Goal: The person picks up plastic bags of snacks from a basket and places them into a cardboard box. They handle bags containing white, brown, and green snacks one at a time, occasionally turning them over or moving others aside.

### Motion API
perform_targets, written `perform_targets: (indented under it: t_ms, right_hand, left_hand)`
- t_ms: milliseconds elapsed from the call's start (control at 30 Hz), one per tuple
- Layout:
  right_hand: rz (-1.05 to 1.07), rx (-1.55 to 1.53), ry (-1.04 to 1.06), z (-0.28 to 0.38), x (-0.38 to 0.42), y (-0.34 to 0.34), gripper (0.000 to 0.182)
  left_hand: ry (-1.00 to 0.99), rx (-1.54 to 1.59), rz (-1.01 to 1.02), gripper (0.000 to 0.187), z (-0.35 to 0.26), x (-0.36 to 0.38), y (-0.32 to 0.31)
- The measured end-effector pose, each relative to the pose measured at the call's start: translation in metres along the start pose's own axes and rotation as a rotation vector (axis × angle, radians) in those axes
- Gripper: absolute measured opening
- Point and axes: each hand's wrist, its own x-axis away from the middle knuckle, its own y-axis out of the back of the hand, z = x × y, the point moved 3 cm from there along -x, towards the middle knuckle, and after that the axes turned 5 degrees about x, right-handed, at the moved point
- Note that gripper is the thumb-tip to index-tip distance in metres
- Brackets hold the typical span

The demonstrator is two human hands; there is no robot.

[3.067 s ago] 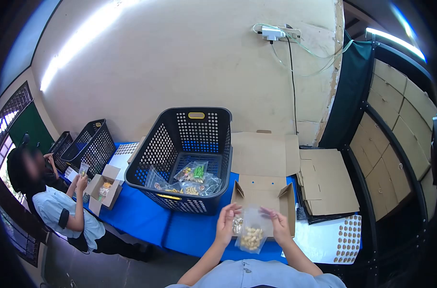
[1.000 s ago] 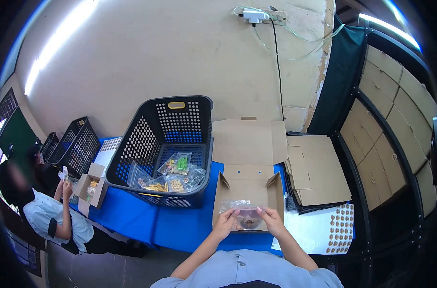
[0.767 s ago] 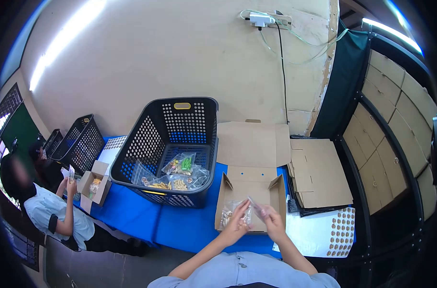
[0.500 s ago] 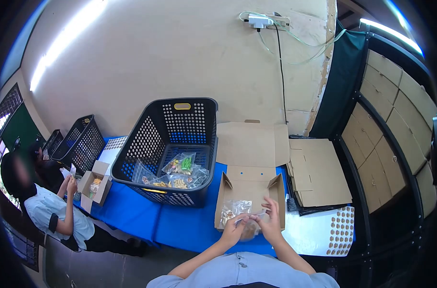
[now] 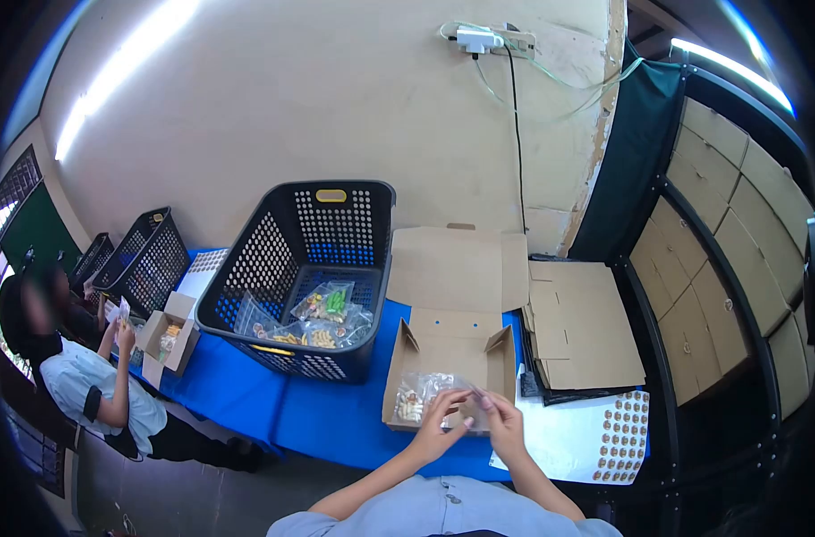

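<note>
My left hand (image 5: pixel 440 425) and my right hand (image 5: pixel 504 426) hold a small clear plastic bag (image 5: pixel 473 410) between their fingertips, over the front edge of an open cardboard box (image 5: pixel 457 345). What the bag contains I cannot make out. My right fingers pinch its upper edge, while my left thumb and fingers lie along its other side. Inside the box, at the front left, lies another clear plastic bag (image 5: pixel 415 399) with pale pieces in it. The box's lid stands folded back toward the wall.
Left of the box, a black perforated basket (image 5: pixel 336 362) holds several filled bags (image 5: pixel 327 309). Flattened cardboard boxes (image 5: pixel 591 327) are stacked at the right, beside a sticker sheet (image 5: pixel 622 438). At the far left a person (image 5: pixel 103 385) works over a smaller box (image 5: pixel 182 345). Shelved cartons (image 5: pixel 694 295) stand right.
The small bag has come up and turned between my hands, and my left fingers are spread wider. The view has shifted slightly. The person at left has moved their hands a little.
</note>
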Motion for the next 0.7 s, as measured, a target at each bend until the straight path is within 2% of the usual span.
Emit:
perform_targets:
  t_ms: [33, 100, 133, 233, 267, 300, 333, 367, 400, 433, 467, 500, 567, 600, 633, 700]
  right_hand:
    - [0.056, 0.099, 0.088, 0.012, 0.003, -0.005, 0.032]
    - [0.103, 0.136, 0.055, 0.022, 0.002, -0.007, 0.034]
    - [0.138, 0.122, 0.076, 0.026, 0.000, -0.009, 0.035]
    - [0.246, 0.073, 0.158, 0.030, 0.002, -0.010, 0.045]
    - [0.183, 0.049, 0.180, 0.027, 0.003, -0.011, 0.052]
    - [0.119, 0.024, 0.200, 0.024, 0.003, -0.010, 0.060]
    - [0.034, 0.084, 0.233, 0.022, 0.001, -0.006, 0.074]
    - [0.036, 0.080, 0.239, 0.021, -0.002, -0.002, 0.074]
    - [-0.017, 0.264, 0.202, 0.020, -0.007, 0.006, 0.072]
    - [-0.070, 0.447, 0.166, 0.020, -0.012, 0.013, 0.071]
    - [-0.075, 0.413, 0.172, 0.016, -0.018, 0.015, 0.051]
    - [-0.066, 0.412, 0.179, 0.002, -0.025, 0.016, 0.051]
    - [0.194, 0.015, -0.024, -0.039, -0.029, 0.012, 0.031]
    - [0.169, -0.037, -0.020, -0.028, -0.027, 0.011, 0.020]
    - [0.180, -0.035, -0.034, -0.020, -0.025, 0.009, 0.020]
    - [0.187, -0.279, -0.205, -0.014, -0.025, 0.006, 0.021]
  left_hand:
    - [0.013, 0.004, -0.003, 0.059, -0.004, 0.001, -0.010]
    - [-0.138, -0.128, -0.206, 0.070, -0.017, 0.001, -0.025]
    - [-0.119, -0.174, -0.248, 0.076, -0.011, 0.000, -0.027]
    - [-0.168, -0.181, -0.388, 0.073, -0.011, -0.007, -0.031]
    - [-0.173, -0.147, -0.488, 0.052, -0.016, -0.005, -0.032]
    - [-0.178, -0.154, -0.490, 0.052, -0.014, -0.005, -0.030]
    - [-0.129, -0.128, -0.459, 0.039, -0.008, -0.005, -0.025]
    - [-0.080, -0.100, -0.429, 0.026, -0.002, -0.007, -0.023]
    - [-0.120, 0.034, -0.500, 0.016, -0.001, -0.009, -0.027]
    - [-0.127, 0.031, -0.509, 0.016, -0.002, -0.007, -0.027]
    - [-0.097, 0.105, -0.469, 0.018, -0.003, -0.006, -0.026]
    - [-0.066, 0.180, -0.430, 0.019, -0.005, -0.006, -0.025]
    - [-0.042, 0.225, -0.436, 0.021, -0.005, -0.006, -0.023]
    - [-0.008, 0.246, -0.439, 0.021, -0.004, -0.007, -0.023]
    - [0.031, 0.266, -0.442, 0.022, -0.003, -0.006, -0.022]
    - [0.051, 0.282, -0.469, 0.022, -0.005, -0.006, -0.020]
